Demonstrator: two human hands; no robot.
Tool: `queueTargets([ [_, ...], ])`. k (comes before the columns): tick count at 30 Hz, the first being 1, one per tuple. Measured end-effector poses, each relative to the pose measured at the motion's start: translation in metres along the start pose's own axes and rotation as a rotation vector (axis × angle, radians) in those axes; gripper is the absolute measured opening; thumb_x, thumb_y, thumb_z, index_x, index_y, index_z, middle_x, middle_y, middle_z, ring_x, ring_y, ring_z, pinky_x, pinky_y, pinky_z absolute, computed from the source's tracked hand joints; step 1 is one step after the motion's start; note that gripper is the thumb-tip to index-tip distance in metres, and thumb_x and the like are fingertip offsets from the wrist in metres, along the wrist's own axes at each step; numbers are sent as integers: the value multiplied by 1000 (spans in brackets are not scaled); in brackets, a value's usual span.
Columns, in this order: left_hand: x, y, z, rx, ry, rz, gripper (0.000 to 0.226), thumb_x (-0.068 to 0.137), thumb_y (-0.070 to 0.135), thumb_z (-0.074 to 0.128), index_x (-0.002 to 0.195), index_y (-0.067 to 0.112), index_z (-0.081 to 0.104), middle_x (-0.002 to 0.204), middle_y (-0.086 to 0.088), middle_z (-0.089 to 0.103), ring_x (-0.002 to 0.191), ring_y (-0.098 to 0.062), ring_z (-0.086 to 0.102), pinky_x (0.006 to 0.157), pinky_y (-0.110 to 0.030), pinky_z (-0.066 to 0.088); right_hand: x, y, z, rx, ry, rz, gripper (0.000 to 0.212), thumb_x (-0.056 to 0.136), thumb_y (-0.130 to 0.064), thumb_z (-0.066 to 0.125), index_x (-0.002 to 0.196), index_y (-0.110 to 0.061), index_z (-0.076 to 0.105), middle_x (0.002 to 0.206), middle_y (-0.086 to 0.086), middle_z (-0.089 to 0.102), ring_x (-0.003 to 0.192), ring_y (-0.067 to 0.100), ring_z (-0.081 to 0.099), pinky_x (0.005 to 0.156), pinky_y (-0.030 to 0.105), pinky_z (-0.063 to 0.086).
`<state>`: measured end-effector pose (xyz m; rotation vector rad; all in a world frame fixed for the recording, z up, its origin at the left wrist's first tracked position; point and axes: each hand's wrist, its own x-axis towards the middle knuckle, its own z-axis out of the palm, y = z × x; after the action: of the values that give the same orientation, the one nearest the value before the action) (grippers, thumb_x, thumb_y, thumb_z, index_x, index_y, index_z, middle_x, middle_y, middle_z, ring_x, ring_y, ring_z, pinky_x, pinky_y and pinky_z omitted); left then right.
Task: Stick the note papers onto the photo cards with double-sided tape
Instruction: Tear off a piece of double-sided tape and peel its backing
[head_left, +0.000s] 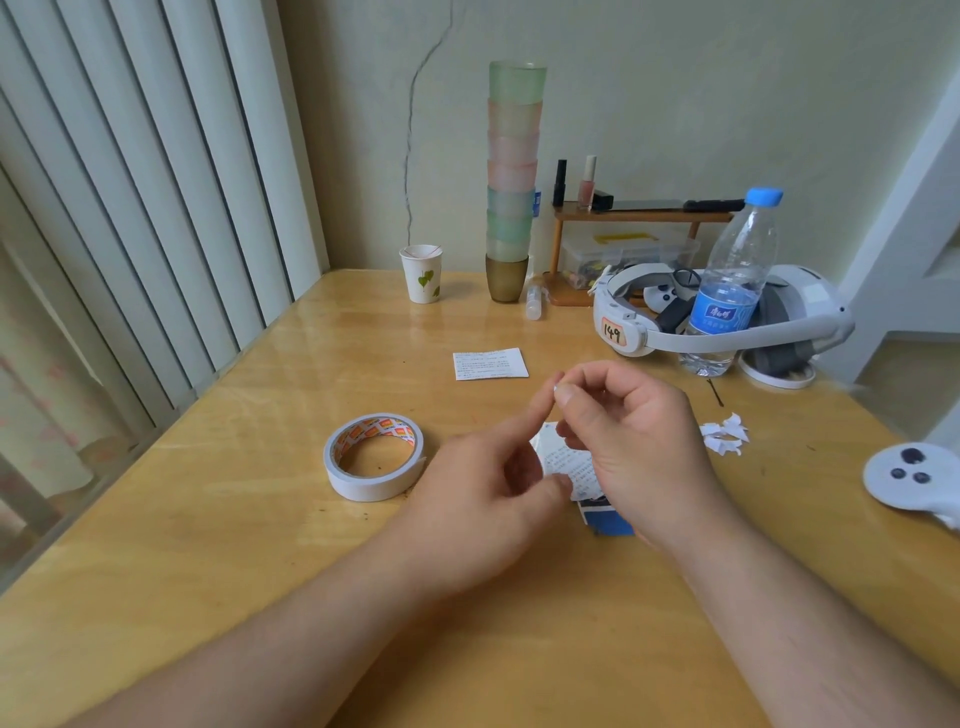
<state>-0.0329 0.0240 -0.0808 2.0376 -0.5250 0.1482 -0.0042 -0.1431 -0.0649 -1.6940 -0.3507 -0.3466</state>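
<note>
Right hand (631, 441) pinching a tiny white scrap (557, 387); left hand (498, 493) touching it with a straight forefinger. Tape roll (374, 456) lying at nine o'clock, note paper (490, 363) at twelve.

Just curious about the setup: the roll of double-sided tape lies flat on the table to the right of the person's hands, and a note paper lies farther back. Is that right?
Not quite. The head view shows the roll of double-sided tape flat on the table, but to the left of the hands, not the right. The note paper does lie farther back.

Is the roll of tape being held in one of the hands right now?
No, the roll of tape lies flat on the table, apart from the left hand and the right hand, which meet over a printed paper.
</note>
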Motion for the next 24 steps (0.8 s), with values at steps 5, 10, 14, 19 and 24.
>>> queueTargets([
  [5, 4, 0, -12, 530, 160, 127, 59, 94, 41, 57, 152, 44, 49, 68, 11, 50, 71, -10, 51, 59, -27, 35, -1, 1, -5, -458, -51, -278, 13, 98, -14, 67, 91, -26, 68, 89, -11, 65, 86, 15, 61, 70, 26, 48],
  [10, 3, 2, -6, 98, 154, -32, 43, 97, 26, 67, 134, 47, 65, 66, 6, 55, 61, -6, 49, 62, -22, 43, -1, 2, -3, -291, -31, -106, 25, 97, -17, 70, 107, -39, 63, 92, -10, 61, 83, 17, 66, 74, 31, 55],
  [14, 5, 1, -4, -88, 162, -41, 38, 99, 21, 70, 122, 51, 71, 64, 7, 46, 61, -8, 42, 60, -24, 39, -1, -7, 3, 177, -88, 210, 23, 99, -4, 64, 109, -23, 73, 99, 7, 70, 78, 21, 70, 76, 44, 63],
  [19, 4, 4, -3, -138, 148, 9, 36, 101, 23, 68, 120, 54, 72, 64, -1, 42, 61, -11, 37, 57, -26, 35, -2, -12, 4, 375, -93, 287, 23, 96, 9, 60, 93, -8, 74, 86, 11, 73, 74, 22, 67, 68, 34, 59],
  [24, 2, 2, -4, 92, 180, 97, 33, 95, 38, 64, 121, 58, 62, 65, -3, 51, 66, -16, 49, 60, -31, 43, -3, -14, 3, 486, -91, 290, 35, 93, 19, 54, 76, -8, 70, 76, 17, 72, 64, 21, 65, 57, 27, 56],
])
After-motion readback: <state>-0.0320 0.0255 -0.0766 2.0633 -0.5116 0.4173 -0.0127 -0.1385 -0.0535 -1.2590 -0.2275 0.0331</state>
